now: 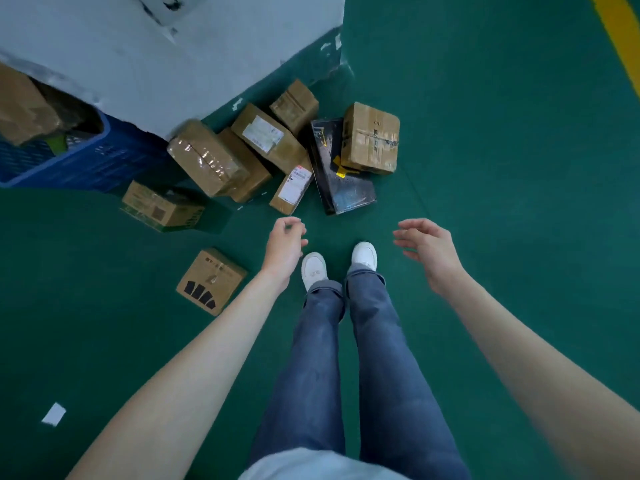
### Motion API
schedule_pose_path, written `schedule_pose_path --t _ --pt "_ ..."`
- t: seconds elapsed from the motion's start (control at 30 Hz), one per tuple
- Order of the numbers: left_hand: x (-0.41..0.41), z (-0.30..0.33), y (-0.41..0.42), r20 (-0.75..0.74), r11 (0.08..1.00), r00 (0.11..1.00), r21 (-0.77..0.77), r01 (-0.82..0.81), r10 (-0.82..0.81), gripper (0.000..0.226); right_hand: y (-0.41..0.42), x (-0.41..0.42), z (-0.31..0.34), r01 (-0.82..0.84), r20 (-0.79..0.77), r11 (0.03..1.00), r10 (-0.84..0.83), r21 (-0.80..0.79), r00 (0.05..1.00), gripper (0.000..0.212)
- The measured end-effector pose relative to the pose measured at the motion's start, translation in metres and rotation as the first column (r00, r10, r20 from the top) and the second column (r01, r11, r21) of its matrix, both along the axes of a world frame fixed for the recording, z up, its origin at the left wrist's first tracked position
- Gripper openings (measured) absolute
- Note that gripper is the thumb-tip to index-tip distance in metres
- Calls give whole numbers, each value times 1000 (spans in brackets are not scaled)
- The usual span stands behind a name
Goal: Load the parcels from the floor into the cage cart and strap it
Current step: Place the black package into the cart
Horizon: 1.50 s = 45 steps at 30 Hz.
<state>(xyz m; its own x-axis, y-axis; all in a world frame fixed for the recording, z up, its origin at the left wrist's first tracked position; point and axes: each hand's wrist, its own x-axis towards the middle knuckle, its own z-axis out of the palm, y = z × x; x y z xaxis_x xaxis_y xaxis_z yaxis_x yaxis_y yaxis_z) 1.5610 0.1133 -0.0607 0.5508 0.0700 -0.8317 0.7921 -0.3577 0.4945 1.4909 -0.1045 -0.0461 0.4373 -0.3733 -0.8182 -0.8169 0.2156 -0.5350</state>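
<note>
Pale shirt hem [311, 465] and 2 jeans-clad legs [346, 358] fill the bottom edge, white shoes [363, 255] planted on green floor [519, 168]. Both bare arms stretched forward and down: left hand [284, 241] loosely curled and holding nothing, right hand [427, 244] spread with relaxed fingers, also holding nothing. Parcels [266, 133] heaped just beyond the shoes, most of them against the foot of a grey wall [156, 57]: roughly 8 brown cartons plus 1 flat black box [341, 181] lying nearest the shoes, with a taped carton [370, 138] resting on its far end. 1 small carton [211, 281] with black markings apart from the heap, left of the shoes. Blue crate [79, 157] left of the heap, holding more cardboard. Likely stiff, light enough for 2 hands; glossy tape on some cartons could slip, so best gripped by opposite side edges or from underneath. Black box looks slick, better lifted by its long edges once the taped carton is off it. Cage cart and strap nowhere in view. Labels too blurred to read; crate contents cut off at the frame edge; weights unknowable.
</note>
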Motion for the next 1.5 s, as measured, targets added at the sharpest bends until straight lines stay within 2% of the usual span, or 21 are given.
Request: schedule_pose_path --t 0.1,0.2,0.4,0.47,0.53,0.67,0.8,0.87,0.93,1.0,1.23,1.3,1.4,1.5 --pt "22 -78 -15 -29 999 999 16 42 -41 29 -20 15 -82 -8 -29 1000 8 3 1000 20" --pt "42 -188 -35 -43 998 997 7 63 -62 46 -43 33 -200 -11 -39 1000 11 -15 999 21" --pt "71 -373 -62 -84 976 975 -81 201 -208 88 -62 64 -397 -18 -113 1000 17 -10 993 43" --pt "73 -425 -69 -44 973 977 -117 202 -208 98 -64 67 -451 14 -133 1000 -12 14 991 47" --pt "69 -450 -73 31 980 991 -146 132 -129 101 -62 66 -479 62 -146 996 -53 58 988 41" --pt "67 -457 -77 83 976 995 -202 79 -63 110 -54 67 -493 152 -131 976 -132 154 983 6" --pt "79 -419 -76 45 974 999 -226 17 -7 109 -47 69 -456 162 -116 964 -140 212 983 7" --pt "80 -379 -71 23 975 999 -220 -25 31 103 -43 67 -413 158 -109 957 -135 242 985 10" --pt "77 -336 -65 11 976 998 -207 -63 66 108 -41 64 -369 170 -99 943 -148 285 984 14" --pt "69 -272 -55 -4 976 996 -199 -85 86 109 -36 60 -304 170 -94 927 -147 333 985 14" --pt "35 -19 -21 -15 946 984 -272 -174 177 61 -18 42 -47 37 -41 930 -24 365 999 11" --pt "23 45 -12 -15 935 981 -300 -190 195 55 -15 34 16 -17 -21 929 27 371 999 9" --pt "3 120 4 -10 921 981 -341 -188 196 63 -11 24 90 -99 31 917 94 387 995 6" --pt "-19 169 19 -11 890 968 -393 -233 249 51 -2 20 138 -126 72 903 106 411 992 16"
